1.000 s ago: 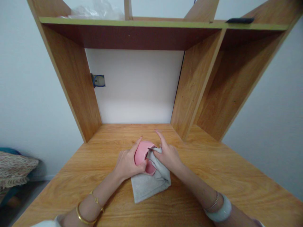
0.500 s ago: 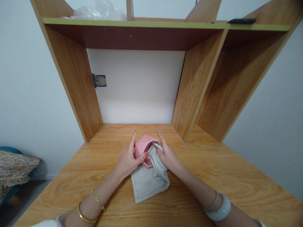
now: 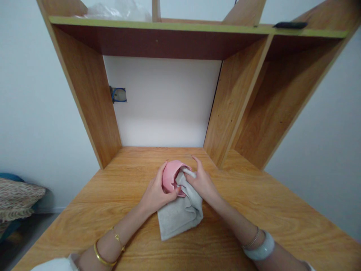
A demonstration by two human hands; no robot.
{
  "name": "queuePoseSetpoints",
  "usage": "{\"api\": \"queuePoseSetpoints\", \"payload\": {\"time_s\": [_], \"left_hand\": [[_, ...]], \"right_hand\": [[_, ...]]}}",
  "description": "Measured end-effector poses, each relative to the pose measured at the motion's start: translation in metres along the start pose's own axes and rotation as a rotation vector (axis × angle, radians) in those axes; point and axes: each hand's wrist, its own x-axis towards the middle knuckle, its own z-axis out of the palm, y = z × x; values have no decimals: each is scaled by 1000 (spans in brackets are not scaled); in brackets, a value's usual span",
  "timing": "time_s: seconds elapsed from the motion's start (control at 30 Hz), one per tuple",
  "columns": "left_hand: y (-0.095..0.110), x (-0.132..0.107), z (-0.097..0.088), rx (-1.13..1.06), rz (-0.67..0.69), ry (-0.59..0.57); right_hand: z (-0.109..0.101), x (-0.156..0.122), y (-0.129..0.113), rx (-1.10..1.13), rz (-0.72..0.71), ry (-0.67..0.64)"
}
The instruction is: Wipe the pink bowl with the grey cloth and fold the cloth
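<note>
Left hand [image 3: 155,194] wrapped tighter round pink cup [image 3: 171,176] — cloth [image 3: 180,210] unmoved

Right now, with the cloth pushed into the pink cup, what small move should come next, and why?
Probably a small turn of the small pink ceramic cup in the left hand. The right hand presses the grey cloth into its mouth at one spot only, so turning would bring the unwiped wall under the cloth.

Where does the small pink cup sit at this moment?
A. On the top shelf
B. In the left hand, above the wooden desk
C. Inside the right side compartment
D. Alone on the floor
B: the left hand grips the small pink cup while the right hand presses the grey cloth into it, over the wooden desk.
</note>
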Motion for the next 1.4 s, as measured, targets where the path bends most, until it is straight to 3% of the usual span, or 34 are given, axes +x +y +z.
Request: {"api": "queuePoseSetpoints", "payload": {"time_s": [0.1,0.23,0.33,0.47,0.63,0.77,0.87,1.0,1.13,1.23,1.4], "left_hand": [[-2,-1,2,-11,-29,-15],[-11,3,8,-192,-231,-17],[-19,8,9,-341,-373,5],[-30,15,7,-488,-455,105],[-43,21,4,-717,-554,199],[-44,22,0,-845,-621,217],[-43,23,-2,-885,-637,225],[-43,24,-2,-878,-642,211],[-44,24,-1,-873,-634,177],[-44,23,-1,-866,-617,123],[-41,22,-1,-818,-537,5]], "right_hand": [[-4,0,-1,-103,-34,34],[-5,-3,-3,-166,-80,73],[-6,-4,-6,-115,-82,50],[-6,-4,-8,21,-88,-11],[-1,-6,-8,186,-111,-187],[5,-13,-11,188,-153,-373],[8,-17,-13,141,-205,-410],[10,-18,-13,153,-203,-387],[10,-14,-9,216,-176,-229],[10,-10,-6,234,-157,-145],[12,-4,-2,294,-103,-121]]}}
